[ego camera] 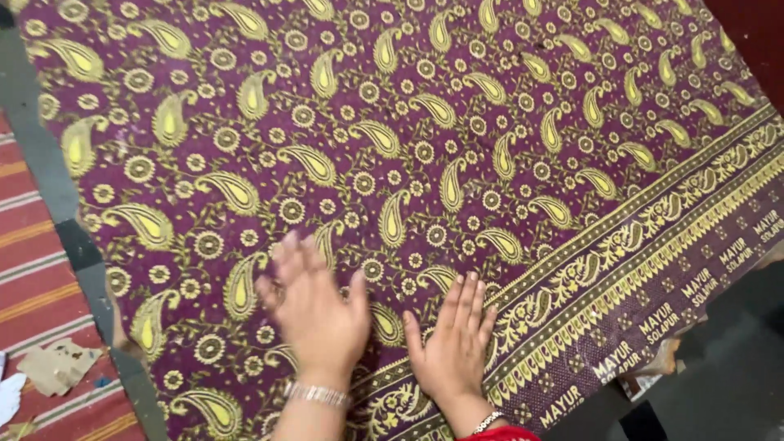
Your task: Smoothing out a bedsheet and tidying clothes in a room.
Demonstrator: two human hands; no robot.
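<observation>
A large maroon cloth (457, 122) with a yellow paisley and flower pattern lies spread flat and fills most of the view. Its patterned border band (653, 269) runs diagonally along the lower right. My left hand (314, 306) rests palm down on the cloth near the bottom, fingers apart, blurred by motion; a silver bracelet is on its wrist. My right hand (453, 343) lies flat beside it, fingers together and pointing up, close to the border band. Neither hand holds anything.
A red striped mat (41, 286) shows at the left, with scraps of paper or cardboard (57, 363) on it. A grey edge (49, 180) runs under the cloth's left side. Dark floor (727, 376) lies at the lower right.
</observation>
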